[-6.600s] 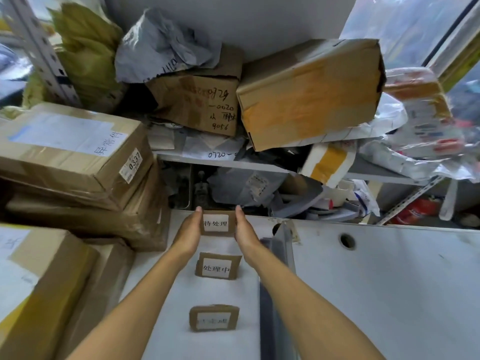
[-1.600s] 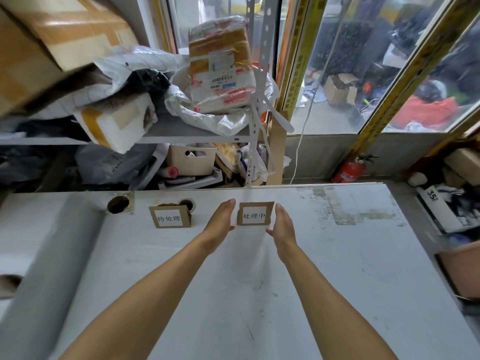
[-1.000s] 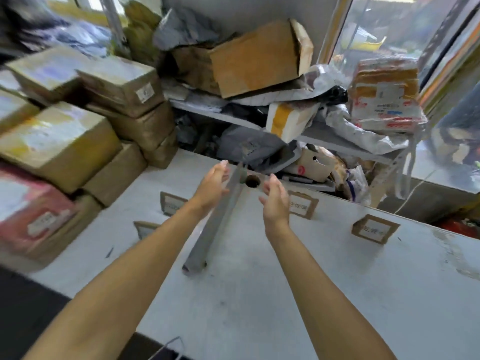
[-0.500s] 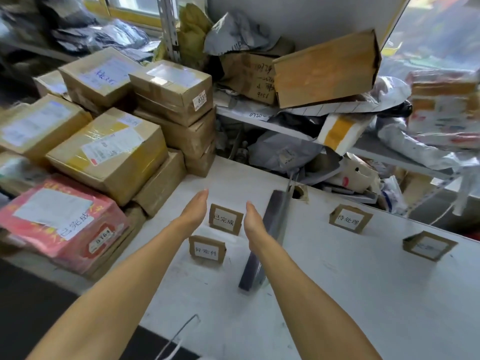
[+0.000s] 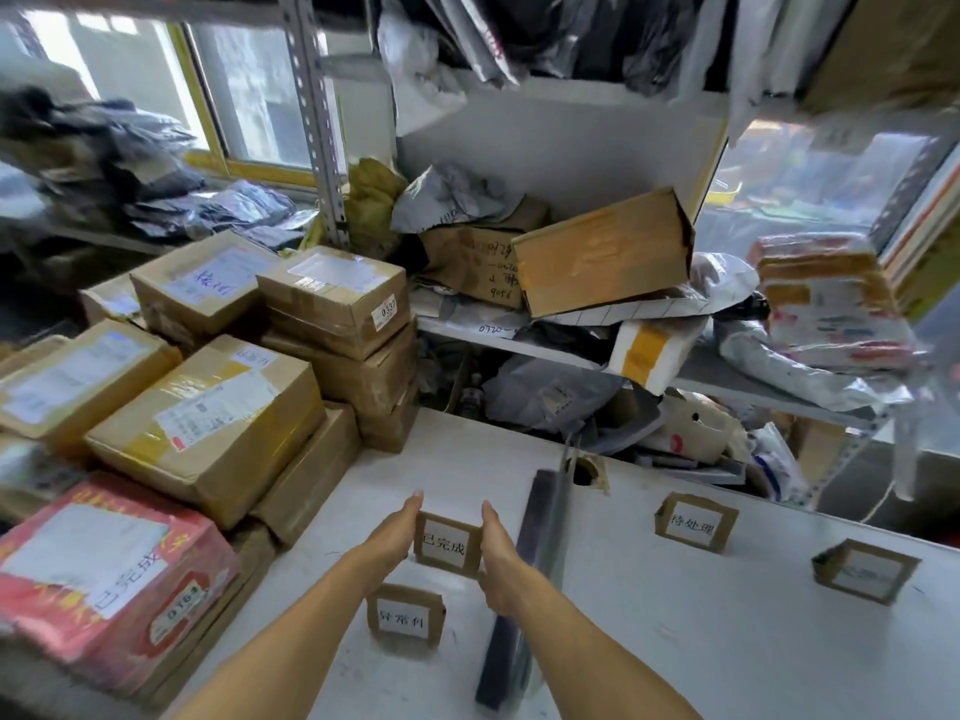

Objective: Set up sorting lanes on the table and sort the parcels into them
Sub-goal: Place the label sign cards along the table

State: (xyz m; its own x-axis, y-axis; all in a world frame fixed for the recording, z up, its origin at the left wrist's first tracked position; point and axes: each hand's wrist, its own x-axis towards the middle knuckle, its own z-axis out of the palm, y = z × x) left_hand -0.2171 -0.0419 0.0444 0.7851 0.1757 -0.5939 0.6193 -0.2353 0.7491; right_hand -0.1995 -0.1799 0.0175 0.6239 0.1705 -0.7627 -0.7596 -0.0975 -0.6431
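Both hands flanking a lane label card on the table.
My left hand (image 5: 392,532) and right hand (image 5: 501,556), fingers straight, press either side of the "已完成" card (image 5: 447,544) on the white table (image 5: 701,636).

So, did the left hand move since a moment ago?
Yes. The left hand has slid right, closing the gap to the 已完成 sign, which stands just behind the 异常件 sign. Its fingers are straight.

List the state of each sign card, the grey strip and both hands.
已完成 card: upright, between both hands.
异常件 card: upright, untouched.
待处理 card: upright, untouched.
Far-right card: upright, text blurred.
Grey strip: lying flat.
Left hand: fingers straight.
Right hand: fingers straight.
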